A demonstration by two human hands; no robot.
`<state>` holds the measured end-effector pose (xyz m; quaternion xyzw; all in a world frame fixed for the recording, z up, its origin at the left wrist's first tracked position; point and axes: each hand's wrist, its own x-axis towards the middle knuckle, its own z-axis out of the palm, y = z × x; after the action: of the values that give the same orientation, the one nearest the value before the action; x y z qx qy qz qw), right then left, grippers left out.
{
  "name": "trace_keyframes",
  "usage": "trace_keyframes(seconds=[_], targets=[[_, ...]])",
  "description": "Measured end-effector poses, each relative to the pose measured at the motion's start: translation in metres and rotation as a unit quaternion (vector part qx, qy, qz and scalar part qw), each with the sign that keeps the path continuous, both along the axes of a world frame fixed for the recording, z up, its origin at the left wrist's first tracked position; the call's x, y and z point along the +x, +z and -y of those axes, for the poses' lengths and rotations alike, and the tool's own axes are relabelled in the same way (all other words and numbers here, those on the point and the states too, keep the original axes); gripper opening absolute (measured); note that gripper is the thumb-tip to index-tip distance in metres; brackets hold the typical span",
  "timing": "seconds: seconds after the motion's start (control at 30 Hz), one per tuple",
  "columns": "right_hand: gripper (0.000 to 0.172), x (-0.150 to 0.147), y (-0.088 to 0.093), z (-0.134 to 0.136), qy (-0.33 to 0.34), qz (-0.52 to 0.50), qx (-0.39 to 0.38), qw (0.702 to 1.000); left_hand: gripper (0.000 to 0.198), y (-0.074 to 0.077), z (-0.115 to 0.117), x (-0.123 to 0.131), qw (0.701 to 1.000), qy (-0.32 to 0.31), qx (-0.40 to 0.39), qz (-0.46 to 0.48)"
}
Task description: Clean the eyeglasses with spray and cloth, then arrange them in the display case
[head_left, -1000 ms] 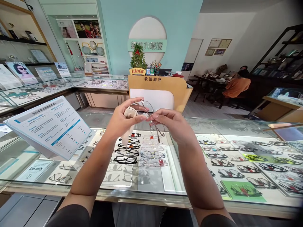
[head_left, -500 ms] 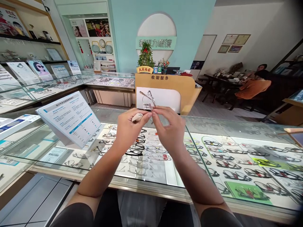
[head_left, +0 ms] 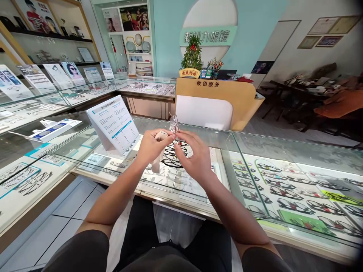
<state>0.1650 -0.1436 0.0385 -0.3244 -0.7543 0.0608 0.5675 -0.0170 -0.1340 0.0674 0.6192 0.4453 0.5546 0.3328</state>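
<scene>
Between my left grip (head_left: 147, 147) and right grip (head_left: 195, 158), over the table (head_left: 181, 201): one pair of glasses (head_left: 175, 121), standing on edge. Changed since the earlier frame: right thumb dropped lower, away from its forefinger; pale cloth (head_left: 155, 166) now hanging into sight; view swung leftward. Left grip: thumb and forefinger together on the glasses, cloth bunched inside. Right grip: forefinger at the glasses, thumb lower; whether it clamps, I cannot tell. Beneath the glass: dark frames (head_left: 171, 164), ranked. Left: printed sign (head_left: 115, 122), standing. Right: green card (head_left: 307, 223), under a frame. Beyond: tan desk (head_left: 244, 98), bearing one plant (head_left: 191, 56).
</scene>
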Motion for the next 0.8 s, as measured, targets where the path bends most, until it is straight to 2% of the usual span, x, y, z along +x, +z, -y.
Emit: trace_keyframes(seconds=[0.1, 0.2, 0.27, 0.37, 0.43, 0.5, 0.63, 0.8], targets=[[0.006, 0.016, -0.013, -0.011, -0.001, -0.012, -0.015, 1.000, 0.023, 0.006, -0.007, -0.020, 0.993, -0.004, 0.008, -0.117], [0.013, 0.044, -0.040, -0.042, -0.090, -0.056, -0.029, 0.994, 0.017, 0.016, -0.027, -0.045, 0.960, -0.028, -0.014, -0.278], [0.018, 0.064, -0.062, -0.064, -0.159, -0.085, -0.024, 0.983, 0.016, 0.022, -0.045, -0.060, 0.916, -0.032, -0.030, -0.398], [0.024, 0.089, -0.089, -0.087, -0.224, -0.084, -0.040, 0.970, 0.016, 0.023, -0.076, -0.076, 0.823, -0.035, -0.044, -0.565], [0.026, 0.098, -0.098, -0.094, -0.251, -0.092, -0.052, 0.962, 0.021, 0.017, -0.095, -0.080, 0.767, -0.035, -0.058, -0.638], [0.026, 0.102, -0.102, -0.096, -0.268, -0.103, -0.059, 0.956, 0.030, 0.008, -0.112, -0.081, 0.733, -0.030, -0.081, -0.674], [0.026, 0.103, -0.104, -0.099, -0.268, -0.106, -0.077, 0.954, 0.054, -0.013, -0.141, -0.078, 0.693, -0.023, -0.109, -0.712], [0.025, 0.103, -0.110, -0.105, -0.265, -0.100, -0.107, 0.953, 0.045, -0.037, -0.167, -0.071, 0.658, -0.018, -0.121, -0.743]])
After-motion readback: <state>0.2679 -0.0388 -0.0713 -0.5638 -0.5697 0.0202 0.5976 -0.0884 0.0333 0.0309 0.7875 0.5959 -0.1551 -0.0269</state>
